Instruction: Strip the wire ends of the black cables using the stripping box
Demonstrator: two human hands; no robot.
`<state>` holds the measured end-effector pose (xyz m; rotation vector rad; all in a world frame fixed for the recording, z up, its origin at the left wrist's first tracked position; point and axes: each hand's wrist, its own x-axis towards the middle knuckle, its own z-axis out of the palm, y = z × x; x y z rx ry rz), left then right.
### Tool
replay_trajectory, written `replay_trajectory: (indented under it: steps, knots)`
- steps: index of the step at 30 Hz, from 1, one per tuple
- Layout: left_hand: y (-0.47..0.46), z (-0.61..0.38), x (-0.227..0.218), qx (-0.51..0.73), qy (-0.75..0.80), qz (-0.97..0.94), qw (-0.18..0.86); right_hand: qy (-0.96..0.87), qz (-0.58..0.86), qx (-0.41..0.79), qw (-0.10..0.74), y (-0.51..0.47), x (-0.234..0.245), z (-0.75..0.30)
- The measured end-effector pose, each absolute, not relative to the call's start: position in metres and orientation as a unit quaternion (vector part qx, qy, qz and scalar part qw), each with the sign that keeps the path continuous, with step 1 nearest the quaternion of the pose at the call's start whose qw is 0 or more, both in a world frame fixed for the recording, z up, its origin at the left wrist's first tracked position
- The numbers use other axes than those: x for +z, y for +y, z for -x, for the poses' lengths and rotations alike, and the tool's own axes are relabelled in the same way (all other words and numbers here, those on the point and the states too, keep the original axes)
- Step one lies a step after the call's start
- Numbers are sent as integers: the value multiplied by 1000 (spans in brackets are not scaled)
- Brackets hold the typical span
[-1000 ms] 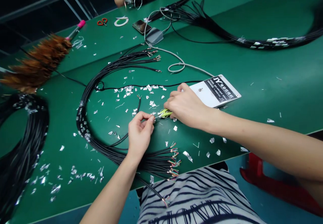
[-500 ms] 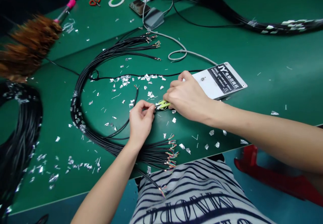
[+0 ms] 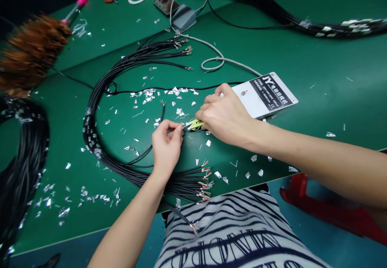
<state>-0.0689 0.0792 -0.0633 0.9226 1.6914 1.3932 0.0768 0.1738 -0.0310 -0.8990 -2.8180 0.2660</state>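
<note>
Pinching a thin pale strand (image 3: pixel 184 126), my left hand (image 3: pixel 166 149) keeps thumb and forefinger pressed together, no daylight between them; to its right, my right hand (image 3: pixel 223 117) has its fingers wrapped firmly round the yellow-green snips (image 3: pixel 197 124). Change: a sliver of space now shows between left fingertips and the snips' nose, where a moment ago they all but met. I take it the strand's end is still being worked, not finished. Strand lies in that gap; whether the blades bite it, I cannot tell. Materials, from the left: shaggy brown fibre brush (image 3: pixel 33 52), ragged-edged; below it a fat black cable coil (image 3: pixel 30 155), smooth-skinned. Next, a C-shaped cable bundle (image 3: pixel 93 98), banded with shiny patches, its lower ends splaying into coloured cores near my waist. Inside the curve, crinkled foil scraps (image 3: pixel 148 94) on the flat green table (image 3: pixel 326 82). Further right, a round grey lead (image 3: pixel 241 63) loops towards a flat white box (image 3: pixel 269 94) beyond my knuckles, crisp corners, black label with pale lettering.
</note>
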Motion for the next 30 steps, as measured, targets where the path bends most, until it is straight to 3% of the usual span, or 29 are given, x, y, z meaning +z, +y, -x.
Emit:
replay_trajectory:
  steps: [9, 25, 27, 30]
  knots:
    - [81, 67, -68, 524, 666, -373, 379, -956, 290, 29, 34, 172, -28, -76]
    - [83, 68, -67, 520, 661, -377, 389, -957, 287, 7, 39, 166, -22, -81]
    - [83, 68, -67, 524, 659, -371, 391, -949, 302, 31, 90, 166, -16, -98]
    - [82, 70, -66, 521, 660, -371, 395, -900, 353, 68, 249, 158, -15, -134]
